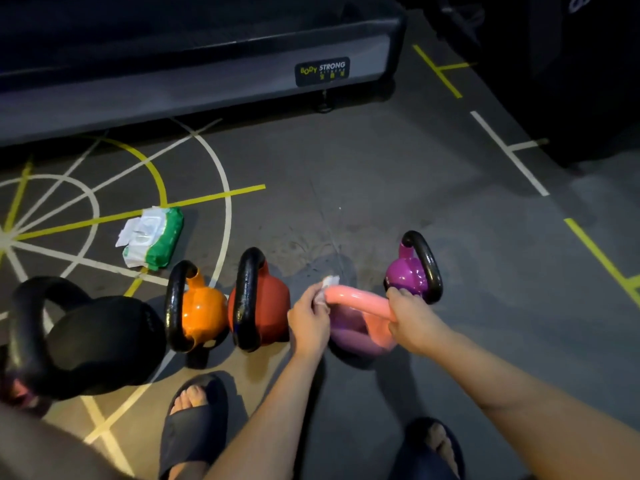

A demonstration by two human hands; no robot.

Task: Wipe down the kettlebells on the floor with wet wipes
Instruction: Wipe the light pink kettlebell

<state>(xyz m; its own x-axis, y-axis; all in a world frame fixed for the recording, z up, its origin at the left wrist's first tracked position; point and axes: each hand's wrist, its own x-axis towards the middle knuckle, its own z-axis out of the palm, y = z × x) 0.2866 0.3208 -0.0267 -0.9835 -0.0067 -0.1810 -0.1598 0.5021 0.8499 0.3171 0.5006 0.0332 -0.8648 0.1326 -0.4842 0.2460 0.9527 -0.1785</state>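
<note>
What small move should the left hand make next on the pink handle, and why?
Probably slide the wet wipe along the pink handle toward the right hand: the left hand holds it at one end, the right grips the other.

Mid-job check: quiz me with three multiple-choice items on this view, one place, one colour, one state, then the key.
1. The green-and-white wet wipes pack lies: A) on the grey floor beyond the glossy orange kettlebell; B) in a bucket; C) on a shelf.
2. The kettlebell handle under the crumpled white wipe is: A) black; B) pink; C) yellow.
3. The right hand: A) lies flat; B) grips that handle; C) holds the pack.
Key: A, it sits past the orange bell; B, the bar shows pink; B, its fingers curl round the handle's end.
</note>
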